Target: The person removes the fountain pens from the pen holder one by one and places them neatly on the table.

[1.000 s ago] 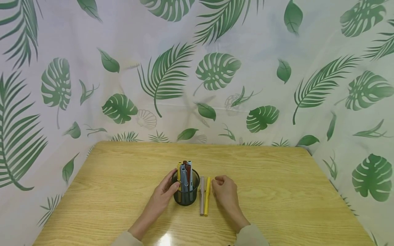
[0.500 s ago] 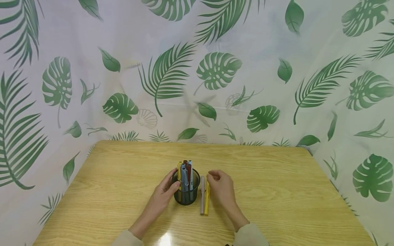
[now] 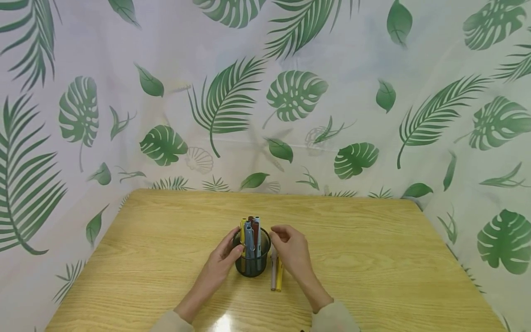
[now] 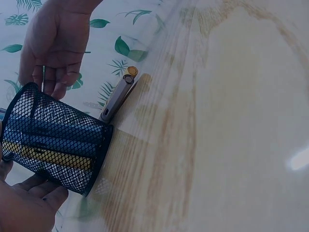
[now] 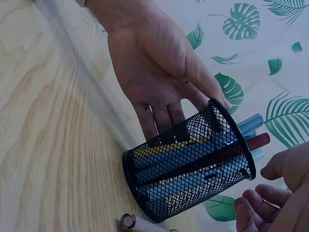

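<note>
A black mesh pen holder (image 3: 250,265) stands on the table with yellow, blue and dark red pens upright in it. My left hand (image 3: 217,265) grips its left side, thumb toward the front and fingers behind. To the right of the holder, a grey pen (image 3: 273,274) and a yellow pen (image 3: 280,276) lie side by side, their far ends covered by my right hand (image 3: 292,251). That hand's fingers are loosely bent beside the holder's rim. In the right wrist view, nothing shows between the thumb and fingers of my right hand (image 5: 277,193).
The wood-grain table (image 3: 373,258) reaches back to a white cloth backdrop (image 3: 352,69) printed with green leaves. A bright light reflection (image 3: 222,321) lies on the tabletop near the front.
My right hand has moved left, from beside the yellow pen to over the far ends of both loose pens, close to the holder. The left hand keeps its hold.
</note>
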Demonstrator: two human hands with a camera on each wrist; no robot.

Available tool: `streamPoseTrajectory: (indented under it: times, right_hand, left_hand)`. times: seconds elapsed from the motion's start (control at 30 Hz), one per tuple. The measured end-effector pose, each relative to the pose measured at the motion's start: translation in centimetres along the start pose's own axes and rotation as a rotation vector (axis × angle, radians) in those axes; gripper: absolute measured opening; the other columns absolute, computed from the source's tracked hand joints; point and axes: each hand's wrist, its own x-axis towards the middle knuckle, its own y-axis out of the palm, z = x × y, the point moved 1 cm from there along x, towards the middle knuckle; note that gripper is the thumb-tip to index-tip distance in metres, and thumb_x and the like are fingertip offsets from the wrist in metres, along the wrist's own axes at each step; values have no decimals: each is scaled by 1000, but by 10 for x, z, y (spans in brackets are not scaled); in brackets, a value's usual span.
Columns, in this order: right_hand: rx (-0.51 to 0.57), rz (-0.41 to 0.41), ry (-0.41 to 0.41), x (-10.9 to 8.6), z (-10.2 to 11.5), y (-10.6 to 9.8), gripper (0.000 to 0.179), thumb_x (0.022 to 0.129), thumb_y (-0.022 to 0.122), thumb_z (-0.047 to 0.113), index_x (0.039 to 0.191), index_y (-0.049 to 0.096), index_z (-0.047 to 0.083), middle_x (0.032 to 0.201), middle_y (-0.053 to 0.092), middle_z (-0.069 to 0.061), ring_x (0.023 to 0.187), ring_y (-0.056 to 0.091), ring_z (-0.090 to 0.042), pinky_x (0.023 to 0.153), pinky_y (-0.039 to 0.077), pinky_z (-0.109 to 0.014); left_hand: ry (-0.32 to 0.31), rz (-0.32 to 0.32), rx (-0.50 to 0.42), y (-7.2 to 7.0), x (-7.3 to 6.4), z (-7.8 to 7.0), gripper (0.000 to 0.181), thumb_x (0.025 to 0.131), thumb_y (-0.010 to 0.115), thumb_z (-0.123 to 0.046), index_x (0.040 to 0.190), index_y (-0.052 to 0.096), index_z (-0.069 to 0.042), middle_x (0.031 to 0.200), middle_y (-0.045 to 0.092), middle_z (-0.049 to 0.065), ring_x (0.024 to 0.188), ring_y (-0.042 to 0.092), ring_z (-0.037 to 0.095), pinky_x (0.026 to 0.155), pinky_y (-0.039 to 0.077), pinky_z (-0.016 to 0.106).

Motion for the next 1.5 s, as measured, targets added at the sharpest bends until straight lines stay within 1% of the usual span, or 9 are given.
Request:
streamPoseTrajectory:
  times: [0.27, 0.5, 0.6, 0.77, 0.9, 1.1, 1.23, 1.37, 1.5]
  right_hand:
    - [20, 44, -55, 5, 3, 7, 22, 97, 70, 10, 115, 74, -2, 101, 73, -10, 91, 66, -21, 76, 55, -30]
    - [27, 73, -58, 5, 6, 13, 24, 97, 70, 10, 117, 73, -1, 103, 73, -10, 95, 66, -23, 80, 56, -33]
    - [24, 80, -68, 5, 6, 15, 24, 98, 70, 11, 119, 72, 0, 106, 73, -9, 97, 66, -22, 82, 56, -35]
    - [32, 92, -76, 7, 6, 17, 25, 98, 69, 11, 120, 72, 0, 109, 73, -11, 99, 66, -25, 86, 56, -40]
    - [38, 95, -80, 10, 5, 20, 25, 98, 69, 9, 120, 71, -2, 108, 73, -12, 99, 67, -26, 87, 57, -42]
    - [26, 92, -88, 15, 3, 24, 24, 96, 71, 6, 117, 71, -4, 105, 74, -14, 96, 67, -26, 83, 56, -39]
    - [21, 105, -100, 17, 1, 27, 23, 96, 71, 5, 117, 71, -6, 105, 74, -15, 95, 67, -26, 85, 57, -42]
    - [19, 123, -117, 19, -1, 29, 24, 96, 71, 5, 117, 71, -5, 105, 74, -15, 94, 68, -26, 87, 57, -45]
    - [26, 136, -114, 20, -3, 30, 24, 96, 71, 6, 118, 72, -3, 108, 74, -14, 97, 68, -26, 89, 57, -47]
  left_hand:
    - [-2, 4, -8, -1, 0, -1, 61, 109, 55, -28, 163, 31, -12, 156, 42, 28, 146, 38, 42, 117, 32, 57]
    - [-3, 6, -13, -1, -2, -1, 61, 109, 56, -27, 163, 32, -12, 156, 42, 27, 145, 40, 42, 117, 34, 56]
    - [3, 7, -9, -1, -2, -2, 61, 109, 55, -28, 163, 32, -12, 158, 39, 28, 146, 37, 44, 117, 33, 58]
    - [-11, 4, -17, -1, -2, -2, 61, 109, 56, -30, 163, 32, -13, 157, 41, 26, 146, 38, 42, 117, 33, 58]
    - [-11, 5, -23, -1, -2, -2, 60, 109, 56, -28, 163, 34, -15, 157, 42, 24, 146, 39, 40, 117, 34, 56]
    - [1, 9, -32, -1, -3, -2, 59, 109, 55, -27, 163, 33, -15, 158, 41, 24, 146, 38, 40, 117, 34, 56]
    - [-5, 13, -37, 0, -3, -2, 59, 110, 55, -28, 163, 33, -15, 160, 39, 23, 147, 37, 40, 117, 33, 56]
    - [-8, 13, -19, -1, -3, -3, 60, 110, 54, -30, 163, 33, -15, 162, 36, 23, 148, 35, 41, 117, 34, 57]
    - [-6, 12, -6, -1, -3, -3, 60, 110, 54, -31, 163, 32, -16, 162, 35, 24, 148, 34, 42, 117, 33, 58]
